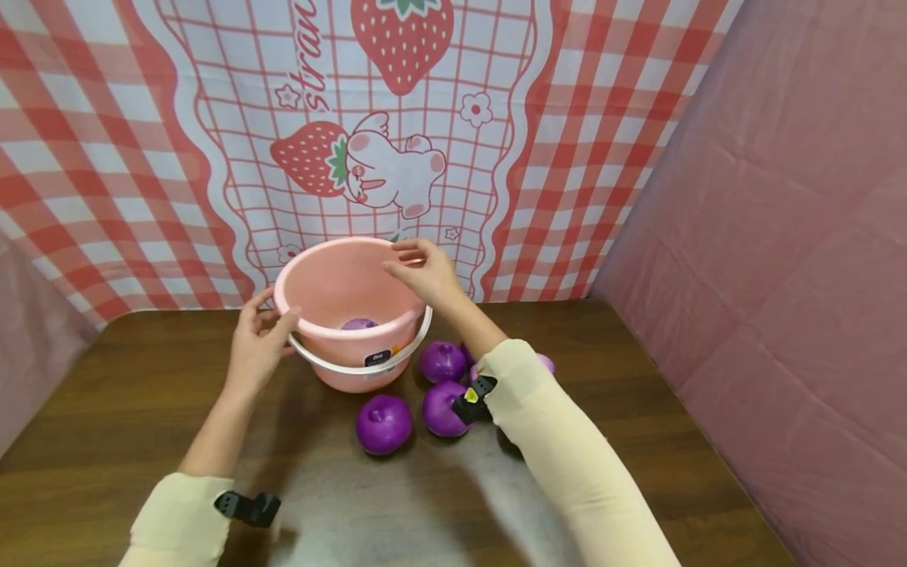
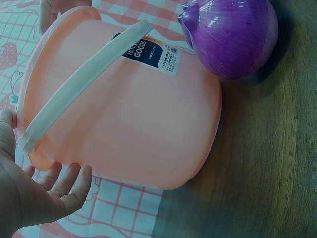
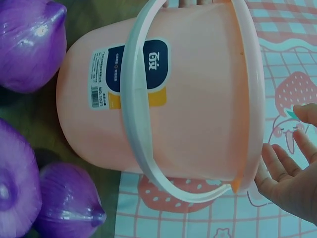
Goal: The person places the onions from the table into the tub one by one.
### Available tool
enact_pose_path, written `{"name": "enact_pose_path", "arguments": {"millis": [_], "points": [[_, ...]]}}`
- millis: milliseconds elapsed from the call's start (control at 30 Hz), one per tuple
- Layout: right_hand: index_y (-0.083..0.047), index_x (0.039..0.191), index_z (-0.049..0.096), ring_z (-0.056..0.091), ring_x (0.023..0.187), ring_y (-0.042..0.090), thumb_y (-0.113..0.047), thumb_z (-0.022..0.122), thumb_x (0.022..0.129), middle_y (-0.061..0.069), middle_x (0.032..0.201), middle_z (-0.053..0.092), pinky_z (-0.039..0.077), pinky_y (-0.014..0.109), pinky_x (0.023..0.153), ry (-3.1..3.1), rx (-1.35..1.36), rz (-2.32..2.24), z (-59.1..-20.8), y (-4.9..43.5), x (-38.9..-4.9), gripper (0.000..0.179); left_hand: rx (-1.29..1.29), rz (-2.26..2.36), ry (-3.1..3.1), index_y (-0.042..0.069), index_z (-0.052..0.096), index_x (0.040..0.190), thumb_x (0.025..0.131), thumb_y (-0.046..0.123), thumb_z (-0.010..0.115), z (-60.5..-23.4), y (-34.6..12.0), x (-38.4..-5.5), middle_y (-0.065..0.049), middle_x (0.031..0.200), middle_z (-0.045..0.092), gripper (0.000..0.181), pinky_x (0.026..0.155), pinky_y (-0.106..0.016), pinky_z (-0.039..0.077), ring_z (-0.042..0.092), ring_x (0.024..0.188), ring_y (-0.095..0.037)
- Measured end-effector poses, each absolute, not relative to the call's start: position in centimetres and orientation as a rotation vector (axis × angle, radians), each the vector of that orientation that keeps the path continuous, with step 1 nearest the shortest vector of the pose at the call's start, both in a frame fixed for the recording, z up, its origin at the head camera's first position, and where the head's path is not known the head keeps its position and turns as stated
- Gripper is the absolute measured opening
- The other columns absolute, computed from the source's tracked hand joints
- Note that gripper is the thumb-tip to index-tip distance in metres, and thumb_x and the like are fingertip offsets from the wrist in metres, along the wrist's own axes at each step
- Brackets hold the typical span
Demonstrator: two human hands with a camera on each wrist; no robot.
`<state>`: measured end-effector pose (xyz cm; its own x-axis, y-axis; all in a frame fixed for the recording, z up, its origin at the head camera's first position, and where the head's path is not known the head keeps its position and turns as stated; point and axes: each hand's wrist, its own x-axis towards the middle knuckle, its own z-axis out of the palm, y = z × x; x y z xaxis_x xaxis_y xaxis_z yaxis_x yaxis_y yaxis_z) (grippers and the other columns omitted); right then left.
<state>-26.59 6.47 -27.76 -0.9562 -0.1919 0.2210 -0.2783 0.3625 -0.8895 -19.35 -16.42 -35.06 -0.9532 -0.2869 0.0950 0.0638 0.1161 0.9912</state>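
Note:
A pink bucket point(image 1: 364, 346) with a white handle point(image 1: 340, 368) stands on the table, and a purple onion point(image 1: 359, 324) shows inside it. At the bucket's left side is my left hand point(image 1: 258, 346), thumb at the rim and loosely bent, spread fingers point(image 2: 69, 186) along the outside. My right hand point(image 1: 428, 276) is at the far right part of the rim, its fingertips close to the edge and its thumb held apart. In the right wrist view, that hand's fingers point(image 3: 285, 166) are spread beside the rim.
One purple onion point(image 1: 383, 425) lies in front of the bucket. Several more, among them a purple onion point(image 1: 443, 362), lie to its right, partly hidden by my right forearm. A dark object point(image 1: 509, 442) peeks out under the sleeve. Behind the table hangs a strawberry-print cloth point(image 1: 567, 157).

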Motion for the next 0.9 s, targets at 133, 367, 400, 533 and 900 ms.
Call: {"name": "enact_pose_path", "arguments": {"millis": [133,367,400,533,900], "points": [[-0.007,0.117,0.060,0.062,0.104,0.026,-0.020,0.070,0.084,0.019,0.119,0.061,0.056,0.029,0.085,-2.523,0.424,1.677,-27.6,6.9,-26.6,0.038,0.230,-1.917,-2.128,0.014,0.029,0.145,0.091,0.026,0.059,-35.1,-16.5,-19.4,0.002,0.104,0.049,0.063,0.058,-0.013,0.054,0.056,0.071,0.006],[-0.007,0.117,0.061,0.062,0.103,0.026,-0.021,0.070,0.083,0.017,0.117,0.062,0.054,0.031,0.089,-2.519,0.425,1.661,-27.5,7.9,-26.6,0.038,0.234,-1.935,-2.122,0.015,0.028,0.145,0.092,0.023,0.058,-35.3,-16.5,-19.6,0.000,0.105,0.048,0.062,0.057,-0.013,0.054,0.055,0.070,0.007],[-0.007,0.117,0.061,0.061,0.104,0.027,-0.021,0.070,0.084,0.017,0.117,0.062,0.054,0.032,0.089,-2.516,0.431,1.657,-27.5,8.1,-26.7,0.037,0.235,-1.938,-2.118,0.015,0.028,0.145,0.092,0.023,0.058,-35.3,-16.5,-19.6,0.000,0.105,0.048,0.062,0.057,-0.013,0.054,0.055,0.070,0.007],[-0.008,0.116,0.062,0.061,0.105,0.027,-0.021,0.070,0.084,0.019,0.117,0.061,0.054,0.033,0.089,-2.517,0.438,1.636,-27.6,8.8,-26.7,0.036,0.233,-1.935,-2.117,0.015,0.029,0.145,0.092,0.023,0.058,-35.3,-16.5,-19.6,-0.001,0.106,0.048,0.061,0.057,-0.013,0.054,0.055,0.070,0.006],[-0.012,0.118,0.061,0.063,0.103,0.025,-0.027,0.070,0.083,0.012,0.118,0.062,0.055,0.033,0.086,-2.578,0.355,1.569,-27.9,11.2,-26.7,0.040,0.214,-1.922,-2.124,0.013,0.029,0.145,0.091,0.025,0.059,-35.2,-16.5,-19.5,0.006,0.100,0.049,0.063,0.057,-0.013,0.054,0.057,0.071,0.005]]}}
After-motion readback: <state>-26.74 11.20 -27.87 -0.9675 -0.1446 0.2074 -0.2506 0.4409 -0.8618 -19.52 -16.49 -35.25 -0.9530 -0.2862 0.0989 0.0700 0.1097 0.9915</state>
